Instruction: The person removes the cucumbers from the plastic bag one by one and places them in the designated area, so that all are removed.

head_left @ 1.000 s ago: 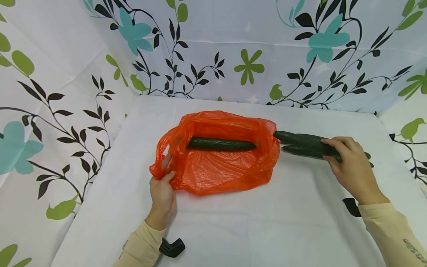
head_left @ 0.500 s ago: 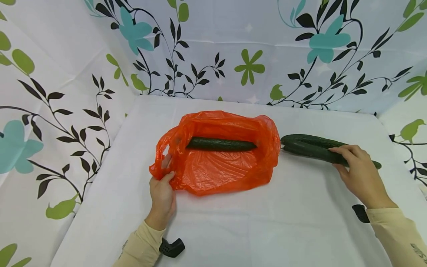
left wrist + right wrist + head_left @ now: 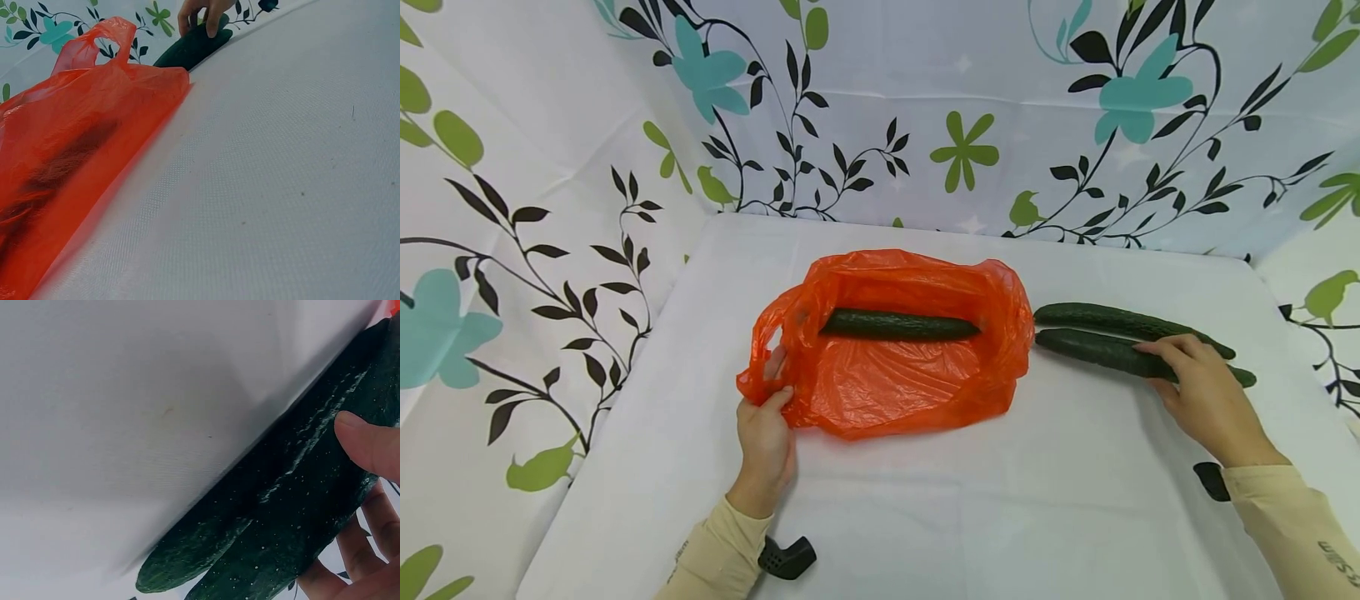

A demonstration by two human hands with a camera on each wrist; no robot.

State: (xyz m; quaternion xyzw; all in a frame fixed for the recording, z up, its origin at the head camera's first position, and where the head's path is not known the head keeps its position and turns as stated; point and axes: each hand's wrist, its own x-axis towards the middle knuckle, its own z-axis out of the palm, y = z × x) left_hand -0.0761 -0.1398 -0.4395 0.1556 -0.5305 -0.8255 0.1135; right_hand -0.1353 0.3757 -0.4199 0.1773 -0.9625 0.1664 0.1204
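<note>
An orange-red plastic bag (image 3: 880,383) lies with its mouth open, a dark green cucumber (image 3: 898,325) inside. My left hand (image 3: 765,446) grips the bag's left end, its fingers partly hidden by the film. Right of the bag, a far cucumber (image 3: 1120,317) and a near cucumber (image 3: 1093,346) lie side by side on the white table. Over the near one's right part, my right hand (image 3: 1206,400) holds with thumb and fingers to either side. The right wrist view shows the thumb (image 3: 369,444) against a cucumber (image 3: 306,506), with another (image 3: 194,550) alongside.
The white table (image 3: 962,517) spreads around the bag. Behind and beside it hang white cloths (image 3: 880,75) printed with leaves and flowers. A black wrist device (image 3: 786,558) sits by the left sleeve, another (image 3: 1212,482) by the right.
My right hand has moved right and slightly toward me with a cucumber, whose left end has left the bag's edge. A gap now shows between the two cucumbers. My left hand stays.
</note>
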